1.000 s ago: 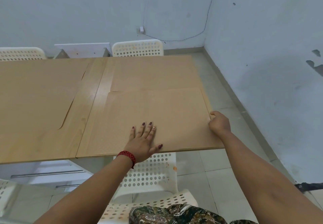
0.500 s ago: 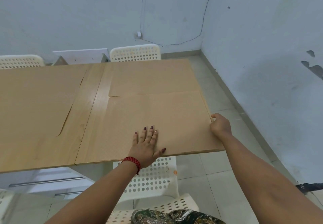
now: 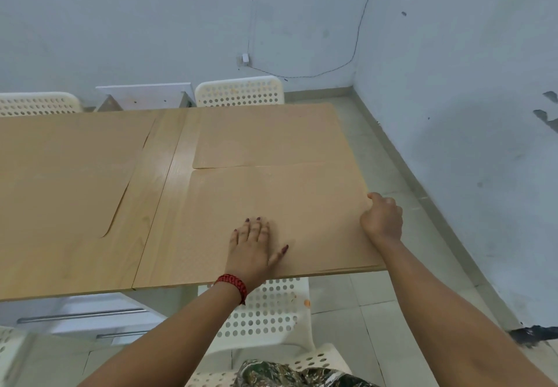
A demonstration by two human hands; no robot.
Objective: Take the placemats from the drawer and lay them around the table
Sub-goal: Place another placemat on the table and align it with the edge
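Far left, a placemat (image 3: 60, 175) lies flat on the wooden counter (image 3: 157, 205), its rounded corner near the bare middle strip. Right of the strip, another placemat (image 3: 265, 136) at the far side, and the near placemat (image 3: 302, 199) just in front of it, their edges almost touching. The near one fills the counter's right corner, lined up with its front and right edges. My left hand (image 3: 252, 250) is flat on that near placemat, palm down, fingers spread, red bracelet (image 3: 232, 284) on the wrist. My right hand (image 3: 382, 217) is curled over the placemat's right edge at the counter's side, pinching it. The two hands are well apart. White perforated chairs: one (image 3: 238, 93) behind the counter, one (image 3: 265, 311) under the front edge.
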